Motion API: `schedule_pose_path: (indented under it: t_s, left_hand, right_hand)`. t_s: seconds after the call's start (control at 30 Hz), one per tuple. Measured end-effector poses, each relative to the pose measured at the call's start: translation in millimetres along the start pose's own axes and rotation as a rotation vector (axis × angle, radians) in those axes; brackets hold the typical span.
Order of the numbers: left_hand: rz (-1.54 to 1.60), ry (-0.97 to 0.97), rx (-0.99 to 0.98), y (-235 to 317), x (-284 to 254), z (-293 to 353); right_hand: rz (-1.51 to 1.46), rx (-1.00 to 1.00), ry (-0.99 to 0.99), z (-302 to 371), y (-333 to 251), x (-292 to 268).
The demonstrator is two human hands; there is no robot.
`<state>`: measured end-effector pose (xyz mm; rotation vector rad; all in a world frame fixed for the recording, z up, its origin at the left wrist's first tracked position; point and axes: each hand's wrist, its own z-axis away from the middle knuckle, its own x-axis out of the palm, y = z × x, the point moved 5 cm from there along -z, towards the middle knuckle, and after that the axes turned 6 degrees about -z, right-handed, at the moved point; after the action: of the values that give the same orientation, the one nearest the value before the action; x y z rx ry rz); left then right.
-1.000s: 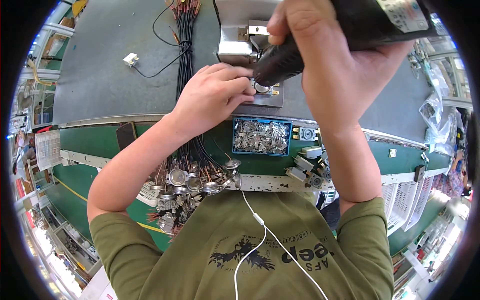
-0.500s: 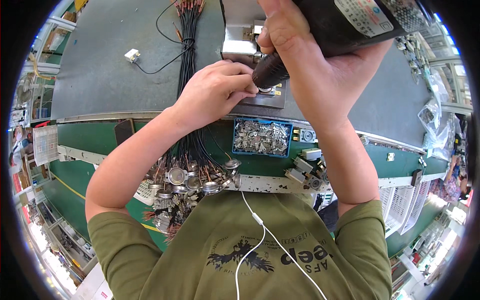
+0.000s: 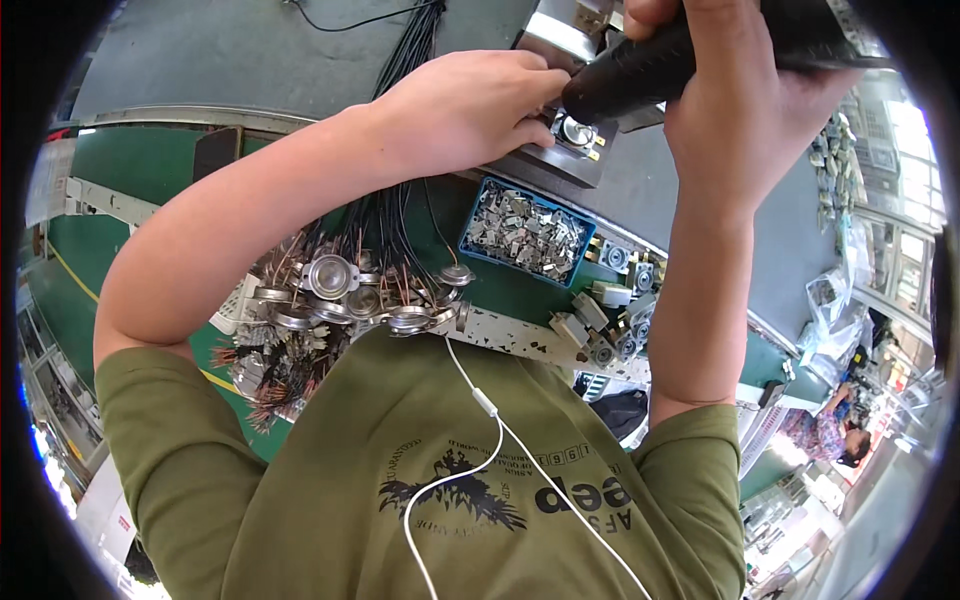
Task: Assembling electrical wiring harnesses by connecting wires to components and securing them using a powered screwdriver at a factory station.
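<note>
My right hand [image 3: 735, 140] grips a black electric screwdriver [image 3: 640, 75], its nose pointing down and left. Just below the nose, a small switch-like part with a round metal face [image 3: 574, 131] and brass tabs sits on a steel fixture [image 3: 548, 164]. My left hand [image 3: 460, 110] is at the left side of that part, thumb and fingers closed together; what they pinch is hidden. Whether the tool's tip touches the part cannot be seen.
Close to me stands a blue tray [image 3: 466, 232] of small metal brackets [image 3: 530, 230]. White blocks with round fittings [image 3: 612, 294] lie to its right. Black wires [image 3: 405, 50] run from the bench to a cluster of round metal caps [image 3: 330, 277] at the left. A plastic bag [image 3: 828, 310] lies far right.
The view has turned, shifting the bench up and tilting it. The screwdriver's nose now leaves more of the round part showing. Both hands stay at the fixture.
</note>
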<state>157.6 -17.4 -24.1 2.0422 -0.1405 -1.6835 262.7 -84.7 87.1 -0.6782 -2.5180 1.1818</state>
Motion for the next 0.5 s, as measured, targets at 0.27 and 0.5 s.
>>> schedule_pose_path:
  t_s: [0.27, 0.5]
  left_hand:
    - [-0.017, -0.121, -0.011, 1, -4, -3]
    - [-0.076, -0.090, 0.010, -2, 3, 1]
  right_hand:
    - [-0.051, -0.015, -0.095, 3, 8, -1]
    - [-0.188, 0.007, 0.109, -2, -3, -3]
